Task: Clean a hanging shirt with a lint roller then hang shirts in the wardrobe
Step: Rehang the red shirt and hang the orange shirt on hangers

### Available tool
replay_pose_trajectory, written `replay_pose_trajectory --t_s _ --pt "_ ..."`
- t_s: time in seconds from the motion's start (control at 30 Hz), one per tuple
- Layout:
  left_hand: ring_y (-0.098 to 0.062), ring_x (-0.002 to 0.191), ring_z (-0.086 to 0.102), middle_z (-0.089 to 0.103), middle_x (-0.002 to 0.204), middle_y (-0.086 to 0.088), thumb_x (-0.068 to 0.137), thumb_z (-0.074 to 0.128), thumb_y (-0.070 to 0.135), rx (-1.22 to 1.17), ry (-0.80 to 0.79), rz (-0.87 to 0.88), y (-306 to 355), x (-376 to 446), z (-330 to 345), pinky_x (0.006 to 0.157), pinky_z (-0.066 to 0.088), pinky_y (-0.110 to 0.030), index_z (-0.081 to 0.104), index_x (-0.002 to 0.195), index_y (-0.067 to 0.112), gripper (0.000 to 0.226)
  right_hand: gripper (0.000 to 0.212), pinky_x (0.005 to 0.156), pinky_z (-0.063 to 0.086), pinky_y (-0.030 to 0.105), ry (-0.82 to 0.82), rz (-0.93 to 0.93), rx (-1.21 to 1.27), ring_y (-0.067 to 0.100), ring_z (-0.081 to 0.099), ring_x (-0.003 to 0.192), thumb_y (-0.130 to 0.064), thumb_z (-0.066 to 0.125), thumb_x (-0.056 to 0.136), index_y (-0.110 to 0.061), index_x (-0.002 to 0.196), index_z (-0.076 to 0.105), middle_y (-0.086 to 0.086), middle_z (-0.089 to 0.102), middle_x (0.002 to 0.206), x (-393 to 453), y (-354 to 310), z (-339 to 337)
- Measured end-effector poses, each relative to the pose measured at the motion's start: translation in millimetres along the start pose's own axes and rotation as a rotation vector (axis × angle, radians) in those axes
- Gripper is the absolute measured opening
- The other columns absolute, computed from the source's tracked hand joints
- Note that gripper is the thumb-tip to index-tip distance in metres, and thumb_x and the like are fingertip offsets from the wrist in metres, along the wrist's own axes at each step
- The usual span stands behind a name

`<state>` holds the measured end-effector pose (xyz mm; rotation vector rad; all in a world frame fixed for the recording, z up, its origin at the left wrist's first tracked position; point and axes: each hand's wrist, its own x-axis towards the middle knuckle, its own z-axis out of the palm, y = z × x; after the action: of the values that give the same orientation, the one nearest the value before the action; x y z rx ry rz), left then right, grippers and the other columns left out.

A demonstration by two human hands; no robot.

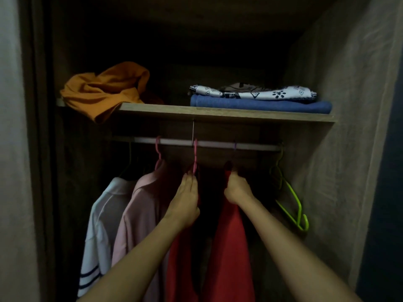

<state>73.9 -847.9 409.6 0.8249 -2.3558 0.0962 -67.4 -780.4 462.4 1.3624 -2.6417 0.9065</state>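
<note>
- Grip: left hand (186, 200) has fingers together up at the neck of a pink hanger (194, 159), apparently pinching it just under the hook; dim light, so contact is a judgement. Right hand (236, 188) is closed on the collar end of a red shirt (231, 247), knuckles up.
- Both forearms reach in from the bottom edge, one red panel hanging under each hand. Cannot tell whether these are two shirts or two halves of one.
- Left of the hands: pink shirt (139, 214) on its own pink hanger, then a white shirt (102, 214) with dark stripes at the hem. Both already on the rail (218, 145).
- Right, well apart: empty green hangers (292, 199) at the rail's end.
- Above: shelf (218, 114) with a crumpled orange garment (104, 92), and a patterned cloth (257, 92) on a folded blue cloth (259, 105).
- No lint roller in view.
- Step, as I read it: hanging stage, seating the red shirt on the rail.
- Next move calls for: confirm both hooks sit over the rail, square the shoulders on the hanger, space it off the pink one, then let go.
</note>
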Motion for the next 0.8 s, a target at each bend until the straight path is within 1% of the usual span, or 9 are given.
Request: replay_pose_trajectory --t_s 0.07,0.2,0.23,0.3,0.4,0.5,0.6,0.7,0.8 --pt "-0.027 0.147 -0.014 -0.011 0.159 -0.017 0.082 0.051 0.001 0.015 -0.015 -0.011 -3 -4 -2 0.114 -0.007 -0.024 -0.006 0.149 -0.003 0.088 0.09 0.105 0.038 0.038 -0.013 -0.016 0.03 0.036 0.043 0.132 -0.003 0.052 0.09 -0.013 0.152 -0.013 0.022 0.026 0.152 -25 7 10" --pt "-0.023 0.147 -0.013 -0.018 0.158 -0.013 0.081 0.05 -0.003 0.005 -0.056 -0.023 -12 -18 -7 0.118 0.0 -0.025 -0.01 0.149 0.002 0.091 0.095 0.102 0.04 0.031 0.021 -0.095 0.009 0.036 0.039 0.136 0.003 0.049 0.09 -0.012 0.148 -0.025 0.021 -0.013 0.158 -72 20 29" --pt "-0.023 0.147 -0.012 -0.017 0.158 -0.012 0.083 0.049 -0.001 0.0 -0.056 -0.018 -13 -22 -9 0.117 -0.001 -0.024 -0.009 0.15 0.002 0.088 0.097 0.105 0.038 0.029 0.029 -0.106 0.002 0.036 0.03 0.141 0.002 0.051 0.09 -0.011 0.147 -0.026 0.021 -0.019 0.157 -80 19 31" --pt "-0.025 0.148 -0.006 -0.012 0.159 -0.012 0.091 0.044 0.01 -0.001 0.011 0.023 -14 -27 -20 0.117 0.0 -0.025 -0.003 0.15 0.002 0.076 0.097 0.118 0.018 0.031 0.079 -0.162 -0.021 0.031 -0.001 0.149 -0.009 0.055 0.092 -0.009 0.143 -0.027 0.019 -0.024 0.156 -94 6 27" --pt "-0.027 0.146 0.015 0.018 0.157 -0.013 0.089 0.041 0.019 0.019 0.399 0.132 -19 -25 -66 0.119 0.02 -0.038 0.026 0.148 0.004 0.063 0.086 0.119 0.003 0.028 0.278 -0.397 0.061 0.014 -0.011 0.148 -0.027 0.052 0.095 -0.015 0.151 -0.012 0.004 -0.016 0.16 -108 -50 -10" --pt "-0.028 0.145 0.02 0.031 0.153 -0.012 0.083 0.044 0.016 0.105 0.745 0.211 -37 -16 -141 0.119 0.018 -0.039 0.04 0.143 0.01 0.06 0.069 0.11 0.012 0.017 0.426 -0.728 0.245 0.005 0.007 0.147 -0.024 0.051 0.095 -0.025 0.153 0.013 -0.009 0.003 0.162 -107 -123 -63" --pt "-0.028 0.146 0.017 0.029 0.154 -0.012 0.087 0.049 0.012 0.185 0.866 0.094 -69 2 -210 0.119 0.016 -0.04 0.042 0.142 0.011 0.055 0.057 0.107 0.022 0.019 0.409 -0.884 0.37 0.009 0.03 0.141 -0.017 0.052 0.094 -0.026 0.147 0.033 -0.006 0.031 0.155 -76 -194 -101" --pt "-0.026 0.145 0.021 0.031 0.154 -0.014 0.095 0.05 0.023 0.217 0.739 -0.135 -100 23 -259 0.12 0.017 -0.042 0.043 0.141 0.012 0.048 0.058 0.098 0.037 0.026 0.285 -0.816 0.425 0.02 0.044 0.13 -0.01 0.053 0.09 -0.025 0.143 0.037 0.002 0.043 0.146 -31 -248 -118" --pt "-0.034 0.131 0.043 0.042 0.145 -0.018 0.091 0.056 0.042 -0.075 0.385 -0.329 -122 34 -277 0.109 0.036 -0.044 0.044 0.139 0.016 0.056 0.082 0.102 0.04 0.035 0.01 -0.706 0.355 0.03 0.043 0.132 -0.01 0.06 0.085 -0.027 0.152 0.016 0.011 0.04 0.146 3 -271 -111"
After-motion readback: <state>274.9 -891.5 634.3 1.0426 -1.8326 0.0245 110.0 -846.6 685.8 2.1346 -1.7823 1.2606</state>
